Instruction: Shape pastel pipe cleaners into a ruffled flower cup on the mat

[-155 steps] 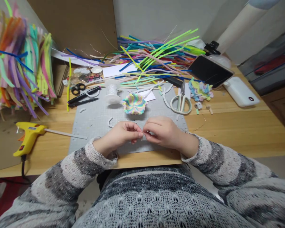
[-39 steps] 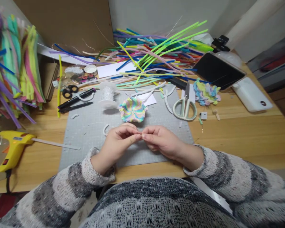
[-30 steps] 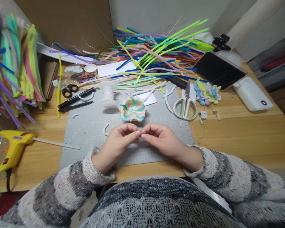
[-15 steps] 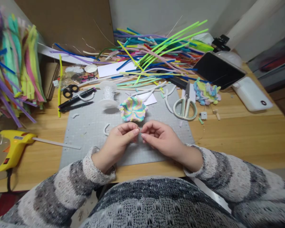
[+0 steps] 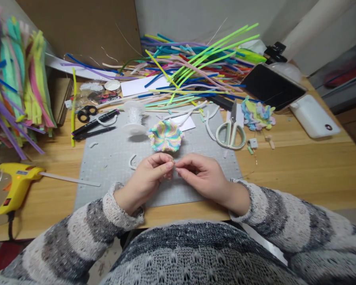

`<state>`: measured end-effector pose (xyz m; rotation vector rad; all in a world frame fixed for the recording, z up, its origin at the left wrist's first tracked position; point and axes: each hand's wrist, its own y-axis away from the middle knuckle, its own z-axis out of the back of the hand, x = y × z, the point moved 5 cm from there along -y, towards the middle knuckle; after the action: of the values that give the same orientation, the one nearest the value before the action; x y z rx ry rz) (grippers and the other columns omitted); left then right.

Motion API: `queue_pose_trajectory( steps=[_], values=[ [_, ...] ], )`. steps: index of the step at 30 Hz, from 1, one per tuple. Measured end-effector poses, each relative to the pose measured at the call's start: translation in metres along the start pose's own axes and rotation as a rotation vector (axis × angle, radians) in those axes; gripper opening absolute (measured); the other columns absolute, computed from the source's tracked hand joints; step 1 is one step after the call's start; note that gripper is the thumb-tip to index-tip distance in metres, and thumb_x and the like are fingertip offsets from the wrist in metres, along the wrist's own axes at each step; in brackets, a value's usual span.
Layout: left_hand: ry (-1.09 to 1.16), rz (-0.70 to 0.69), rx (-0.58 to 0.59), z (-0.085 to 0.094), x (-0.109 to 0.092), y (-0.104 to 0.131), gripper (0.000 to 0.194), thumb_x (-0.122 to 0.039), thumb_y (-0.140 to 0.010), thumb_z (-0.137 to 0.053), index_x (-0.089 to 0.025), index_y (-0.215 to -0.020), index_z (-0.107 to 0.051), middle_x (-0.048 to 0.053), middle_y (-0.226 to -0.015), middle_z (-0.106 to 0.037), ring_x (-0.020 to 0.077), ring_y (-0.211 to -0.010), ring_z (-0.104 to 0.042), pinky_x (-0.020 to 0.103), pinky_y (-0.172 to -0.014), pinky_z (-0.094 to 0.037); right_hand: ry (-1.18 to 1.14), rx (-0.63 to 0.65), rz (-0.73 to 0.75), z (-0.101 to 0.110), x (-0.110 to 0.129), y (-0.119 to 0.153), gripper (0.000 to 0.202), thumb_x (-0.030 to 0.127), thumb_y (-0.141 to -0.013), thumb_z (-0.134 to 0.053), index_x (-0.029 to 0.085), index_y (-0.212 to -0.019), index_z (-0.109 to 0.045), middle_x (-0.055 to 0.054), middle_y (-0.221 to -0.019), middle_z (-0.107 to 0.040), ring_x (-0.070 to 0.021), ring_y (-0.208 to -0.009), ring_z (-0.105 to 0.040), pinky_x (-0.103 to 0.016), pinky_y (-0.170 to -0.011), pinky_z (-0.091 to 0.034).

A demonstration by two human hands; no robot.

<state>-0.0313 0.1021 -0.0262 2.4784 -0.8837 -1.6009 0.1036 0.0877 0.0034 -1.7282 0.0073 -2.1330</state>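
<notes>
My left hand is closed in a pinch, with thumb and forefinger pressed together over the front of the grey cutting mat. Facing it, my right hand pinches too, its fingertips almost meeting the left ones. Something tiny and thin, perhaps a wire or thread, shows between the fingertips, too small to name. Just beyond the hands sits a ruffled pastel striped cup shape made of fuzzy stems. A spool of clear line stands behind it to the left. White-handled scissors lie to the right.
A yellow glue gun with its glue stick lies at the left. Many coloured pipe cleaners are heaped at the back, and bundles stand far left. A pastel ruffled piece, a dark-screened phone and a white power bank are at right.
My right hand has shifted slightly left, and its fingertips are closer to those of my left hand. Both hands keep their pinch; the things on the table stay put.
</notes>
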Motion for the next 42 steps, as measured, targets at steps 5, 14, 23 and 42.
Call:
queue_pose_trajectory(
  steps=[5, 14, 23, 42],
  values=[
    [-0.004, 0.056, 0.019, -0.002, 0.002, 0.001, 0.021, -0.031, -0.073, -0.074, -0.013, -0.071, -0.062, -0.004, -0.058, -0.051, 0.0065, -0.054, -0.042, 0.020, -0.054, -0.032, 0.040, 0.027, -0.008, -0.002, 0.000, 0.000, 0.007, 0.020, -0.086, -0.057, 0.017, -0.086, -0.063, 0.000, -0.076, -0.066, -0.0082, -0.065, -0.057, -0.021, -0.059, -0.045],
    [0.009, 0.100, 0.138, -0.006, 0.004, 0.000, 0.024, -0.034, -0.077, -0.069, -0.013, -0.070, -0.059, -0.003, -0.058, -0.051, 0.0067, -0.055, -0.045, 0.020, -0.057, -0.035, 0.230, 0.079, 0.122, 0.000, 0.005, 0.000, 0.011, 0.015, -0.088, -0.053, 0.017, -0.091, -0.063, -0.003, -0.084, -0.069, -0.0101, -0.074, -0.061, -0.024, -0.069, -0.048],
    [-0.226, 0.145, 0.136, 0.003, 0.004, 0.004, 0.025, -0.036, -0.076, -0.068, -0.014, -0.071, -0.058, -0.003, -0.054, -0.053, 0.0068, -0.049, -0.044, 0.021, -0.051, -0.033, 0.538, 0.198, 0.274, 0.010, 0.012, -0.005, 0.016, 0.030, -0.093, -0.052, 0.017, -0.090, -0.061, -0.003, -0.077, -0.066, -0.0115, -0.067, -0.056, -0.025, -0.060, -0.040],
    [-0.357, 0.387, 0.228, 0.001, 0.006, 0.016, 0.020, -0.029, -0.072, -0.071, -0.014, -0.067, -0.058, -0.005, -0.058, -0.053, 0.0079, -0.047, -0.057, 0.019, -0.048, -0.040, 0.425, 0.364, 0.383, 0.008, 0.012, -0.007, 0.019, 0.025, -0.095, -0.048, 0.017, -0.098, -0.065, -0.005, -0.084, -0.066, -0.0138, -0.076, -0.058, -0.027, -0.068, -0.045]
  ],
)
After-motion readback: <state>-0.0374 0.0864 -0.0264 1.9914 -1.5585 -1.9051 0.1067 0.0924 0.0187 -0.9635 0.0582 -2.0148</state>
